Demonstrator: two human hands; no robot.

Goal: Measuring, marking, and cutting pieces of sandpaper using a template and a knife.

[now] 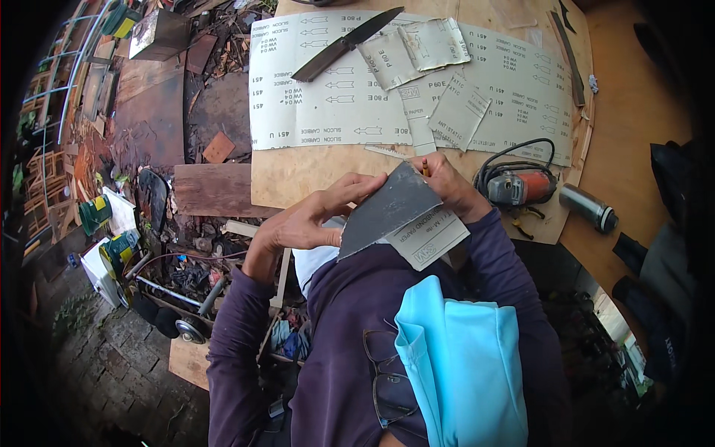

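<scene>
The person's left hand [313, 216] is pinching the left edge of a folded grey sandpaper sheet [391, 208], fingers stretched along its upper edge. The right hand [447, 186] is gripping the sheet's top corner, with a pencil [425, 167] poking up between its fingers. The sheet's pale printed backing is showing below the grip. Just right of the grip, an orange angle grinder [518, 186] with a coiled black cord is lying on the plywood table [313, 175]. Beyond the grip, large sandpaper sheets [328, 82] are lying spread backing-up, bearing a dark knife [346, 43].
</scene>
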